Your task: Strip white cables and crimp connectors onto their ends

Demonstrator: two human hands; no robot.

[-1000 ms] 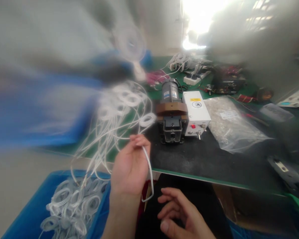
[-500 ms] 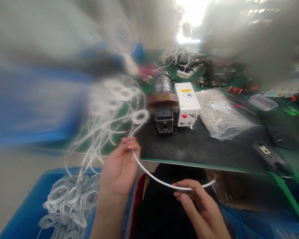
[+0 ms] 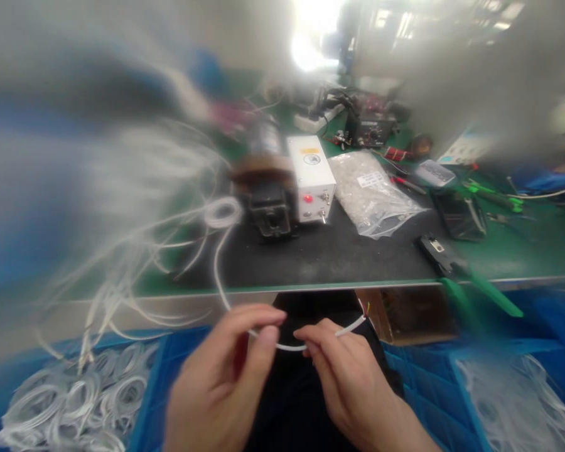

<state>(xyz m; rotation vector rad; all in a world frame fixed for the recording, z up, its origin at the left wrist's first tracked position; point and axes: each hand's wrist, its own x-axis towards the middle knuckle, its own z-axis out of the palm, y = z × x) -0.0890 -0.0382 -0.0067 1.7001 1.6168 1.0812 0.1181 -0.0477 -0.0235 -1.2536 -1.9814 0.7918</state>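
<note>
A white cable runs from a coil on the bench, over the front edge and through both hands. My left hand is curled around it, thumb and forefinger close together in front of my lap. My right hand pinches the cable near its end. Beyond those fingers the tip sticks out to the right, showing thin coloured wires, red and yellow among them. Between the hands the cable sags slightly.
A motor-driven machine stands beside a white control box with a lit red light. Right of it lie a bag of small clear parts and a green-handled tool. Blue bins hold coiled cables at left and clear bags at right.
The view has swung right, shifting the bench things leftward. My left hand has come down and closer to my right hand; the cable's end now shows its coloured wires.
</note>
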